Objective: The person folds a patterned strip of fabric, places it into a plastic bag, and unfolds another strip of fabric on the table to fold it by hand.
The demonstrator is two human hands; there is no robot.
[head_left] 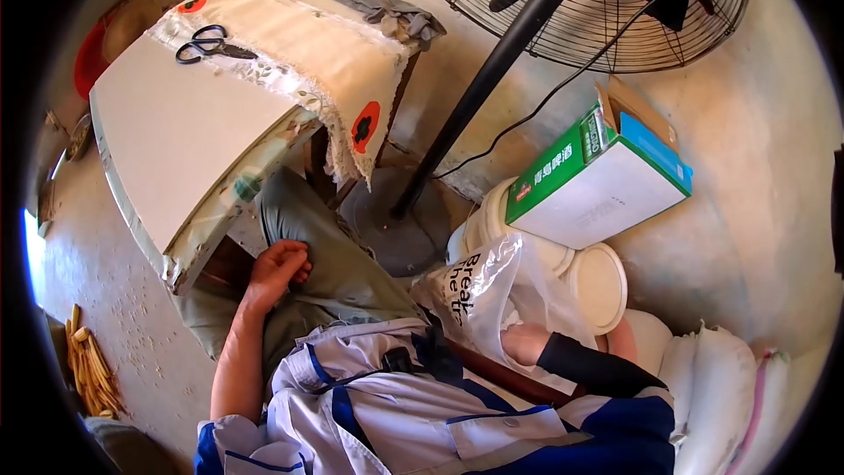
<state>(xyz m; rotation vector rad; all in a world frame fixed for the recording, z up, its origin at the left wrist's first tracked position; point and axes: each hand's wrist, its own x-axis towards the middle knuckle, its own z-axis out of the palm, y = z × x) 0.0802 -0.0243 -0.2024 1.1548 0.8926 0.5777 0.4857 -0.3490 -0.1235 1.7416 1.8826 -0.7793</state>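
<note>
My left hand (280, 273) rests on my trouser leg by the table's near edge, its fingers curled in loosely with nothing visible in them. My right hand (526, 343) reaches into a clear plastic bag (466, 286) with black lettering, at my right side. The bag's film and folds hide the fingers of that hand. Something white shows near the fingertips, too unclear to name. Black-handled scissors (207, 46) lie on the table (193, 132), beside a cream cloth (303, 26) with red and black patches that hangs over the table's side.
A standing fan (479, 79) rises beyond the table. A green and white carton (598, 180) sits on white buckets (600, 286) by the wall. Full white sacks (716, 387) stand at the right. Grey cloth (396, 16) lies at the table's far corner. Corn cobs (88, 369) lie on the floor.
</note>
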